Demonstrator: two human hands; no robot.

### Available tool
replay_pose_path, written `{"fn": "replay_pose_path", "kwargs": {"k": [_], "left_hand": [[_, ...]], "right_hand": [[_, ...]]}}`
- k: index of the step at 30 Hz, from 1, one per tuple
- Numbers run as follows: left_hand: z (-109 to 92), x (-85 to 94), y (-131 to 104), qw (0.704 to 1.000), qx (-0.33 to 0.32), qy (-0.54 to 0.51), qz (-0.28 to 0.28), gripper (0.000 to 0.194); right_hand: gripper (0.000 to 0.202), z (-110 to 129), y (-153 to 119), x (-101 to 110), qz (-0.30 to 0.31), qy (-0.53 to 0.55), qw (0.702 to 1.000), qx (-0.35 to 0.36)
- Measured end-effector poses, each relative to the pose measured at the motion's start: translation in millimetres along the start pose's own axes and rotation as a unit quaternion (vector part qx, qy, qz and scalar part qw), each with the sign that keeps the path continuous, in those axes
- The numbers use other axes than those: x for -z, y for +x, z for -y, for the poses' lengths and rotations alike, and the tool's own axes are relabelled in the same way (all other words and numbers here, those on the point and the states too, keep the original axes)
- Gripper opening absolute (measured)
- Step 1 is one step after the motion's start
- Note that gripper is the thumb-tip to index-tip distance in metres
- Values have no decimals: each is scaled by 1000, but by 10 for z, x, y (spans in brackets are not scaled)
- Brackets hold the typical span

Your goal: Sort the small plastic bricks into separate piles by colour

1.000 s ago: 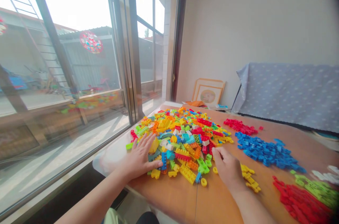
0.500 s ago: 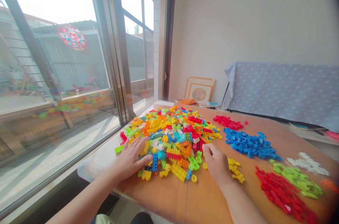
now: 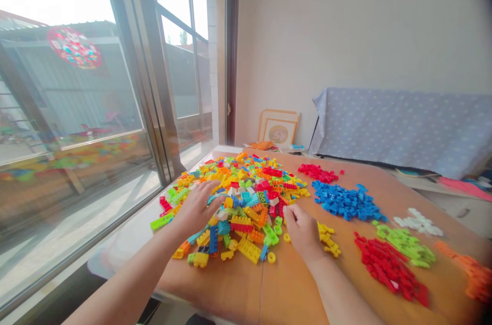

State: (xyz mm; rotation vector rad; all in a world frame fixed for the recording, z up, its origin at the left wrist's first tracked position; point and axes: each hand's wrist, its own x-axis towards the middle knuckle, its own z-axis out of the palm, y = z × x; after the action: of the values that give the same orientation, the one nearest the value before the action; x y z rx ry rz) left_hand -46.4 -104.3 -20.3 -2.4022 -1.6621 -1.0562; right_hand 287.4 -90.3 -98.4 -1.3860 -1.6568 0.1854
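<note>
Left of centre, the left hand is spread, fingers extended over the mixed brick pile at the frame's centre. Right of centre, the right hand is curled closed beside the pile; whether it holds a brick cannot be determined. Further right lie blue bricks and, lower right, red bricks.

Bright framed windows at left, plain pale wall behind dotted blue-grey cloth.
</note>
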Motion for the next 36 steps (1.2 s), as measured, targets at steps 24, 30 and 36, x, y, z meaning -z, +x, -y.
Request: {"fn": "replay_pose_path", "kwargs": {"k": [24, 30, 36], "left_hand": [[-1135, -707, 861, 811, 237, -528, -91, 48], [-1030, -776, 810, 824, 231, -502, -127, 53], [-880, -725, 792, 854, 202, -449, -170, 60]], "right_hand": [[43, -4, 102, -127, -70, 41, 997, 10], [41, -100, 144, -227, -96, 11, 995, 26], [40, -129, 149, -241, -95, -9, 995, 37]]}}
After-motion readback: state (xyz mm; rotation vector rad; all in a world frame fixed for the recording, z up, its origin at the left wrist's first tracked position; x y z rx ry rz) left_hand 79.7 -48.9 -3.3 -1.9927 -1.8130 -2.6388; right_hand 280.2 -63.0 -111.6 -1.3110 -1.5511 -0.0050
